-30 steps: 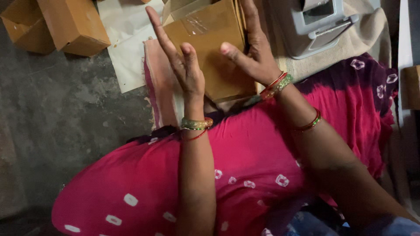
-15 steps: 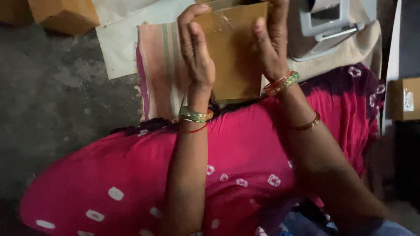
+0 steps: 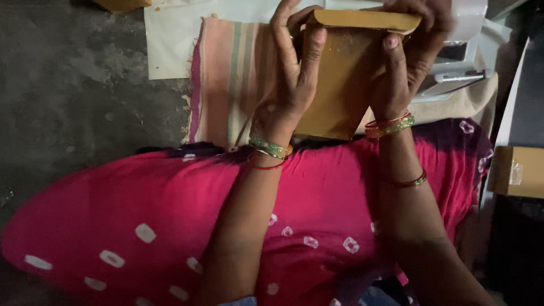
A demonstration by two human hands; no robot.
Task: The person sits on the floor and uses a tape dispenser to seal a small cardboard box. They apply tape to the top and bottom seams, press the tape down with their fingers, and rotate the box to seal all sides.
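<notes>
both hands clasp a brown cardboard box (image 3: 345, 79) held up over the lap: left hand (image 3: 289, 85) wraps its left side, right hand (image 3: 405, 62) grips the right, fingers seemingly over the top flap. a striped cloth (image 3: 226, 79) lies beneath, beside pink fabric (image 3: 170, 215)

Brown cardboard box (image 3: 345, 73) — earlier flat under open palms — now upright, clasped between both hands' fingers (image 3: 309, 56).

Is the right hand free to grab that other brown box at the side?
Probably not right now. The right hand and the left hand are both clamped on the box. The other box sits apart at the far right, with nothing visibly blocking it.
</notes>
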